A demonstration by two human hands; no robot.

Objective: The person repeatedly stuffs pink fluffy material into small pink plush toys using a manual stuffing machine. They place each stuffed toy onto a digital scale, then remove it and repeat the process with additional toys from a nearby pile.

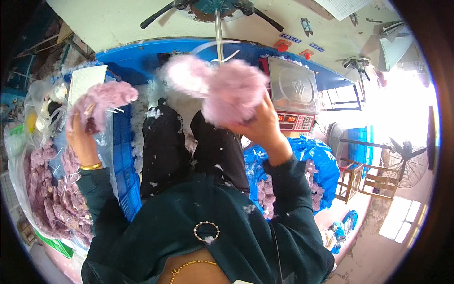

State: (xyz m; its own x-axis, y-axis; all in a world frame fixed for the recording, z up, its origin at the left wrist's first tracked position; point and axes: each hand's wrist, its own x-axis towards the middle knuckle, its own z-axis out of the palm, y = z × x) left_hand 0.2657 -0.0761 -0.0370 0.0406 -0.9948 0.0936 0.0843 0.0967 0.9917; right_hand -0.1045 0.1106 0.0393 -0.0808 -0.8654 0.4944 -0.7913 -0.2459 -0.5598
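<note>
My right hand point(265, 127) is closed round a fluffy pink plush piece point(236, 90) with a paler, blurred end. That piece is right at the lower end of a thin metal tube point(218, 35), and whether the tube enters it cannot be made out. On the left, my left hand point(83, 144) grips another pink plush piece point(111, 94), limp and bent over, above a clear plastic bag point(108, 156). Many more pink plush pieces point(56, 189) fill that bag. Fingertips of both hands are partly hidden by the fur.
Right of the tube stands a red digital scale point(295, 122) with a metal tray point(293, 80). A blue bag point(326, 165) of pink pieces lies beside my right arm. Blue crates point(124, 165) flank my left leg. Black handles point(158, 15) branch off the machine. A fan point(404, 158) stands far right.
</note>
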